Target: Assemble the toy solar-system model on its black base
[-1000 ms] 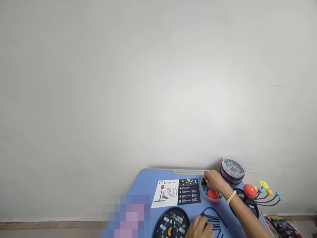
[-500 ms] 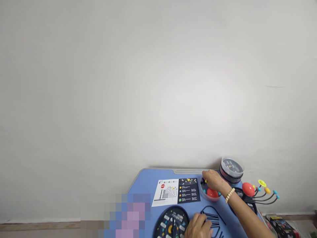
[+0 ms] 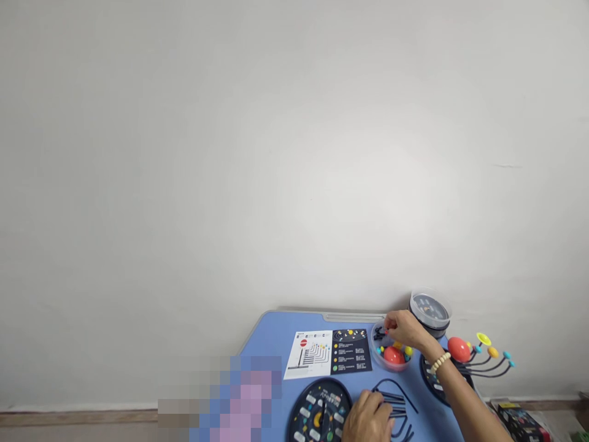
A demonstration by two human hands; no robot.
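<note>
My right hand [image 3: 402, 328], with a beaded bracelet on the wrist, is over a clear round tub [image 3: 396, 369]. Its fingers are pinched at the tub's back edge, and what they hold is too small to name. In the tub lie a red ball [image 3: 394, 355], small yellow, orange and blue balls and black connectors [image 3: 379, 333]. My left hand [image 3: 368, 418] rests low on the table, fingers curled, between a black printed disc base [image 3: 304, 405] and several bent black rods [image 3: 391, 399]; its fingertips are hidden.
An instruction sheet [image 3: 308, 354] lies behind the disc. At the right stands a planet model [image 3: 459, 349] with curved arms on a black base. Stacked round containers [image 3: 430, 310] are by the wall. A printed box [image 3: 522, 422] is beyond the blue table's right edge.
My right hand has moved slightly right and back inside the tub, uncovering the black connectors and the yellow and orange balls. My left hand stays nearly in place. The view has shifted slightly.
</note>
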